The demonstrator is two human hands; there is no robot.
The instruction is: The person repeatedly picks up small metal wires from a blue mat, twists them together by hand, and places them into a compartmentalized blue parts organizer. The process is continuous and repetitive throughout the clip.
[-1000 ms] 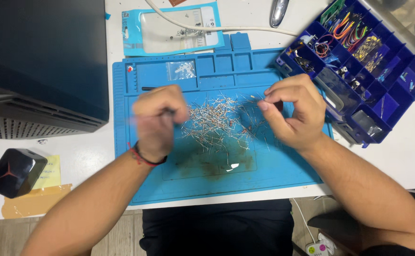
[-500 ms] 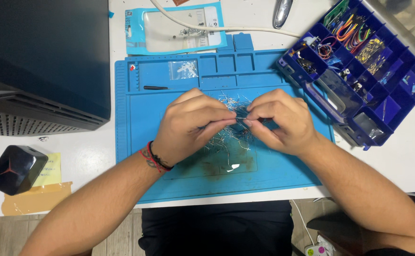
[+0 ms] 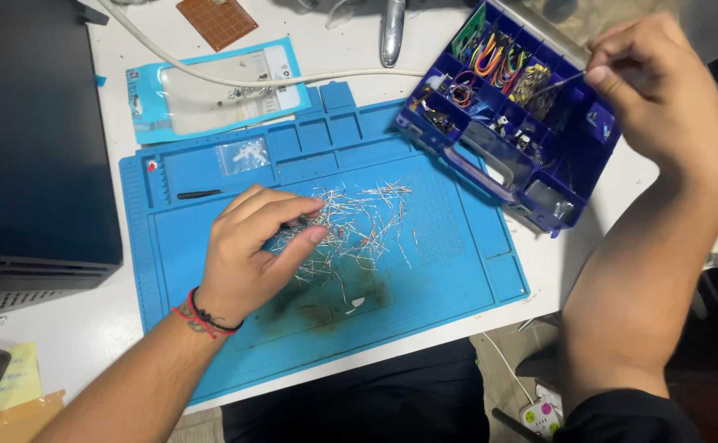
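The left hand (image 3: pixel 252 250) lies on the blue work mat (image 3: pixel 457 246), fingers curled loosely together and resting on the near edge of a pile of thin wire-legged components (image 3: pixel 355 230) scattered across the middle of the mat. Whether it pinches one of them I cannot tell; the fingertips (image 3: pixel 314 235) press into the heap but hide what is under them.

The right hand (image 3: pixel 654 90) is up over the far side of the dark blue compartment box (image 3: pixel 539 193), well apart from the pile. Its thumb and forefinger are closed on a thin metal piece (image 3: pixel 557 82), a single component or a lead by the look of it, whose free end points down toward the compartments that hold coloured wire loops (image 3: pixel 498 61). It has not been let go.

Judging by how things lie, the sorting is far from over. One piece is at the box, while most of the heap sits loose on the mat, spread in a rough oval. Several compartments of the box look dark and may hold little, though I cannot see into them well.

Beyond the mat on the white table (image 3: pixel 72 336) lie a clear-fronted blue packet (image 3: pixel 211 90), a white cable (image 3: pixel 293 79) and a small copper-coloured perforated board (image 3: pixel 217 20). A small clear bag (image 3: pixel 242 154) sits in one of the mat's upper recesses, and a short dark tool (image 3: pixel 199 194) lies near the mat's left side.
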